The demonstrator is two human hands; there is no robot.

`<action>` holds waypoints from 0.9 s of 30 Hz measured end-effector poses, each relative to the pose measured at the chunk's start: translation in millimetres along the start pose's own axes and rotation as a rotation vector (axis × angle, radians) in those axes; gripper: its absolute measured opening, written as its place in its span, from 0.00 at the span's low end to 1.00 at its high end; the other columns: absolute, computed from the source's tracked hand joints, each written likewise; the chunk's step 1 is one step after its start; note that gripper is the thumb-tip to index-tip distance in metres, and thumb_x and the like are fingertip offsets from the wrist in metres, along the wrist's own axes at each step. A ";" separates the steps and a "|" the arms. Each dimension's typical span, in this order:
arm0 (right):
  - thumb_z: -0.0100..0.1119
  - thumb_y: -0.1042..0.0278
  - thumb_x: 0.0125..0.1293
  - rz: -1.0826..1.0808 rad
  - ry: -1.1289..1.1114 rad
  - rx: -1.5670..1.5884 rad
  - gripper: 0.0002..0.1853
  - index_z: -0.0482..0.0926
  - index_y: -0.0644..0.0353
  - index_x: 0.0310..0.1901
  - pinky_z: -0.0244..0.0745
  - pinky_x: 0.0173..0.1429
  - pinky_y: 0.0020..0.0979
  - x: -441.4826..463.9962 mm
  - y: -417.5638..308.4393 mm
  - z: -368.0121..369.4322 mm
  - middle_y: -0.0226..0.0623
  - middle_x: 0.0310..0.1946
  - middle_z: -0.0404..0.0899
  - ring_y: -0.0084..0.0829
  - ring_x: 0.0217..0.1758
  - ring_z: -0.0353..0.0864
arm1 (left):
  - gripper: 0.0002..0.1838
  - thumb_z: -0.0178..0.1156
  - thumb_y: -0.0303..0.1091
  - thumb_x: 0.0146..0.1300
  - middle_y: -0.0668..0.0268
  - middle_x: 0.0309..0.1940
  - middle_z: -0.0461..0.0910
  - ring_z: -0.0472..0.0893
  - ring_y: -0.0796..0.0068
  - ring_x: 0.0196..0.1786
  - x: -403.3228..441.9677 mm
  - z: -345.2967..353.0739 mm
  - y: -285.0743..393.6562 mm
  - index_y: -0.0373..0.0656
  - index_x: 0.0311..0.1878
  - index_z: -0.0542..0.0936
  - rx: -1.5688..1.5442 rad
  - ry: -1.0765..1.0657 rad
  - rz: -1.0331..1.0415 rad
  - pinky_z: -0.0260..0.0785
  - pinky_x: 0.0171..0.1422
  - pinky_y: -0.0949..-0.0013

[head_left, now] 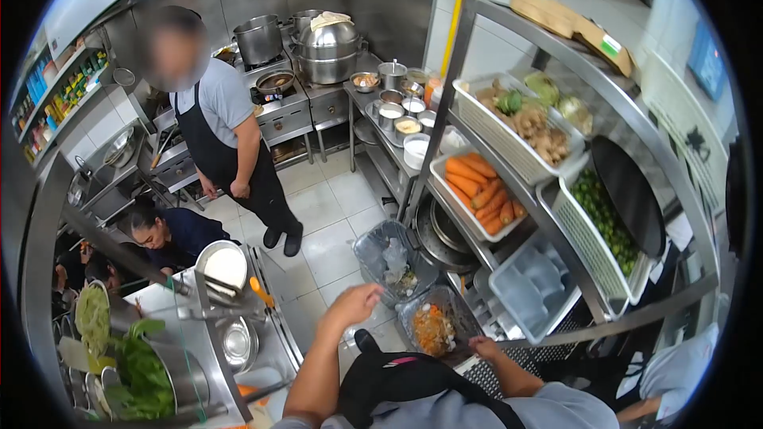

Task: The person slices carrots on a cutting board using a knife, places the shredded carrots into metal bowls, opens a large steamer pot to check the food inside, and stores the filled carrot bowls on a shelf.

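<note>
My left hand [352,307] is raised over the tiled floor, its fingers curled in, and I see nothing held in it. Lower on the right, my right hand [483,347] has bent fingers close by the rim of a bin of orange peelings and food scraps [433,329]. Whether it touches that rim or holds something small, I cannot make out. Beyond this bin stands a clear plastic bin [373,250] with a crumpled plastic bag and a few scraps inside.
A metal rack on my right bears a basket of carrots [482,193], a basket of ginger [524,123] and green limes [596,210]. A person in a black apron [218,123] stands by the stoves. A steel counter [274,302] with pots and leafy greens [143,373] is left.
</note>
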State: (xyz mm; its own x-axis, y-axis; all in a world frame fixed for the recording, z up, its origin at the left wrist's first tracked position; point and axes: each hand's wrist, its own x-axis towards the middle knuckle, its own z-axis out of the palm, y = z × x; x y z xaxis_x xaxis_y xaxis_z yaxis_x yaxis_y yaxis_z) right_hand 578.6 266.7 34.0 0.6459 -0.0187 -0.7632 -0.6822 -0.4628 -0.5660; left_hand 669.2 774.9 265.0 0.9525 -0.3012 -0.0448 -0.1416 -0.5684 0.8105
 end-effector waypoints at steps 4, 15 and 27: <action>0.56 0.57 0.75 0.074 -0.296 0.539 0.11 0.79 0.48 0.53 0.80 0.36 0.39 56.8 86.6 -39.1 0.28 0.38 0.84 0.28 0.40 0.85 | 0.14 0.58 0.34 0.72 0.50 0.48 0.87 0.85 0.47 0.55 104.0 -76.4 -10.2 0.44 0.58 0.81 0.048 0.086 -0.092 0.77 0.60 0.53; 0.56 0.50 0.73 0.111 -0.203 -0.100 0.15 0.83 0.51 0.48 0.82 0.44 0.46 127.0 -108.0 96.8 0.37 0.40 0.85 0.39 0.45 0.87 | 0.15 0.60 0.36 0.71 0.50 0.47 0.88 0.85 0.47 0.55 246.6 -257.3 -87.6 0.42 0.58 0.81 0.132 0.133 -0.164 0.76 0.61 0.52; 0.53 0.48 0.70 -0.457 -0.223 -0.469 0.20 0.86 0.55 0.32 0.81 0.43 0.50 453.1 -426.4 193.4 0.43 0.26 0.86 0.49 0.35 0.88 | 0.16 0.61 0.38 0.73 0.55 0.43 0.87 0.86 0.58 0.45 256.6 -377.5 -208.5 0.45 0.60 0.80 0.097 0.181 -0.270 0.77 0.52 0.58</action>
State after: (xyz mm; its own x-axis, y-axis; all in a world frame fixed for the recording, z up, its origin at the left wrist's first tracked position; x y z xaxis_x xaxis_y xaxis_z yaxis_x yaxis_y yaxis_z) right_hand 1095.9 626.9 -130.7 0.7133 0.4290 -0.5543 -0.1054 -0.7162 -0.6899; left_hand 1044.9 1105.1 305.0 0.9902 0.0061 -0.1392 0.1059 -0.6823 0.7233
